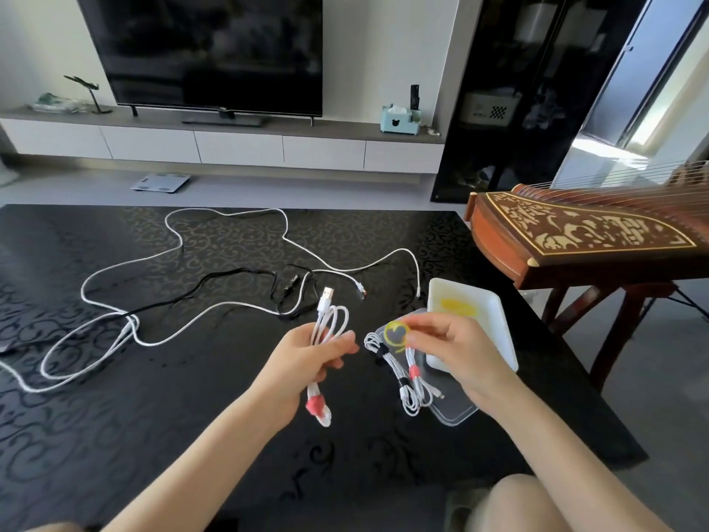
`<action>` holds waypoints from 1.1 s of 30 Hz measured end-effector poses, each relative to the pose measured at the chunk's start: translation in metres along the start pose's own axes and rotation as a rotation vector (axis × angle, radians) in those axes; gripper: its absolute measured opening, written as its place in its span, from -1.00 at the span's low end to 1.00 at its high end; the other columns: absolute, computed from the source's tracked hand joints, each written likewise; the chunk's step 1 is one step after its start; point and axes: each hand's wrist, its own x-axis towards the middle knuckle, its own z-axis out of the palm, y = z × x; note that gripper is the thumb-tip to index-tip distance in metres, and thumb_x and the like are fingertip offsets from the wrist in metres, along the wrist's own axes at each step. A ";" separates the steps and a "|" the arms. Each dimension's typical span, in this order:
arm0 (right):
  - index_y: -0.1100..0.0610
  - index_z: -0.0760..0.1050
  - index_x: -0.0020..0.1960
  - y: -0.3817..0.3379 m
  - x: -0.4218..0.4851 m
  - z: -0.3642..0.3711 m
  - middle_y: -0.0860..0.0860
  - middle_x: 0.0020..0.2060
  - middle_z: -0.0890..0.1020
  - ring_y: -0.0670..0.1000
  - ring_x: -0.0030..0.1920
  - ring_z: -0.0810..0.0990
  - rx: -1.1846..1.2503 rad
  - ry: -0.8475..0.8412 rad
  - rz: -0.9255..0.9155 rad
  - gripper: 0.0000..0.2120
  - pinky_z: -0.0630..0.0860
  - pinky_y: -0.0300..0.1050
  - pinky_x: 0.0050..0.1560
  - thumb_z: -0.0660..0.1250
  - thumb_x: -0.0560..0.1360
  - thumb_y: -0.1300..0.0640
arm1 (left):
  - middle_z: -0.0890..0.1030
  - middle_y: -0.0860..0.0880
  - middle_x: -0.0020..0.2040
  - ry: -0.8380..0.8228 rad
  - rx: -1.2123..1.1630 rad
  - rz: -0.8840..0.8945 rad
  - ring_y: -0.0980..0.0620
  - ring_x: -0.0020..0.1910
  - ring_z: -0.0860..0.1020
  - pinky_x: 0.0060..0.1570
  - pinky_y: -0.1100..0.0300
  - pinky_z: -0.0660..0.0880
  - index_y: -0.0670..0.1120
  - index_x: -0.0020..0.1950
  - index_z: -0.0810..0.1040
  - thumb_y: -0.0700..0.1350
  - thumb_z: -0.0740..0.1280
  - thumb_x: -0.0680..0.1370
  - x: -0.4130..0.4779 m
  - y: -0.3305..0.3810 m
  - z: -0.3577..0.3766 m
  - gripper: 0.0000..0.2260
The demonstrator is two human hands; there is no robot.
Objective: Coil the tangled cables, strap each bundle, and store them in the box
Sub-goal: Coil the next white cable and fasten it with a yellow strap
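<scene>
White, limp and light, the coiled cable [326, 339] sits mid-length in the left hand's [307, 362] closed grip, while the right hand [452, 347] pinches a stretchy yellow band [397, 334] just beside it.

Table [192, 435]: loose cables [184, 263] left
Tray [495, 320]: right, behind strapped bundles [406, 374]
Zither [583, 232]: beyond table's right edge
</scene>
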 end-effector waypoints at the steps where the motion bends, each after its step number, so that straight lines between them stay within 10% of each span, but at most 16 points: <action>1: 0.14 0.64 0.06 -0.003 -0.009 0.011 0.03 -0.09 0.71 -0.02 -0.04 0.66 0.008 -0.026 -0.013 -0.82 0.52 -0.24 -0.09 0.40 0.46 0.25 | 0.65 0.08 -0.34 -0.017 -0.004 0.026 0.27 -0.52 0.42 -0.49 0.40 0.32 -0.13 -0.18 0.54 -0.08 0.42 0.48 -0.005 0.003 0.004 -0.85; 11: -0.10 0.55 0.07 -0.026 -0.050 0.065 -0.11 -0.17 0.63 -0.10 -0.16 0.59 -0.356 -0.070 -0.220 -0.71 0.56 -0.17 -0.06 0.35 0.48 0.26 | 0.40 0.00 -0.42 -0.074 -0.161 0.034 0.11 -0.45 0.35 -0.48 0.33 0.29 -0.08 -0.37 0.36 -0.31 0.40 0.47 -0.045 0.009 -0.018 -0.69; 17: 0.12 0.65 -0.12 -0.042 -0.063 0.064 -0.02 -0.42 0.46 -0.07 -0.40 0.36 0.369 -0.331 -0.034 -0.81 0.34 -0.27 -0.40 0.27 0.41 0.26 | 0.41 -0.01 -0.42 -0.287 -0.220 -0.027 0.13 -0.47 0.32 -0.51 0.34 0.19 -0.10 -0.26 0.35 -0.18 0.38 0.43 -0.062 0.015 -0.035 -0.80; 23: 0.32 0.59 0.07 -0.052 -0.067 0.055 0.10 -0.20 0.54 0.00 -0.22 0.50 0.972 -0.621 0.070 -0.57 0.52 -0.18 -0.13 0.34 0.21 0.46 | 0.35 0.00 -0.40 -0.461 -0.287 -0.018 0.13 -0.46 0.30 -0.44 0.31 0.18 -0.05 -0.30 0.46 -0.14 0.37 0.46 -0.081 0.017 -0.032 -0.84; 28: 0.10 0.65 0.04 -0.052 -0.074 0.066 0.00 -0.24 0.63 -0.06 -0.26 0.56 0.446 -0.280 -0.191 -0.73 0.52 -0.25 -0.14 0.46 0.35 0.25 | 0.36 0.00 -0.38 -0.515 -0.286 -0.007 0.13 -0.46 0.30 -0.45 0.33 0.24 -0.17 -0.09 0.45 -0.14 0.37 0.47 -0.091 0.021 -0.028 -0.85; 33: 0.09 0.67 -0.02 -0.055 -0.076 0.074 0.01 -0.34 0.60 -0.05 -0.32 0.54 0.409 -0.110 -0.274 -0.79 0.52 -0.23 -0.29 0.37 0.39 0.07 | 0.38 0.01 -0.39 -0.563 -0.276 0.015 0.15 -0.47 0.32 -0.45 0.35 0.26 -0.17 -0.12 0.44 -0.22 0.31 0.48 -0.097 0.025 -0.026 -0.94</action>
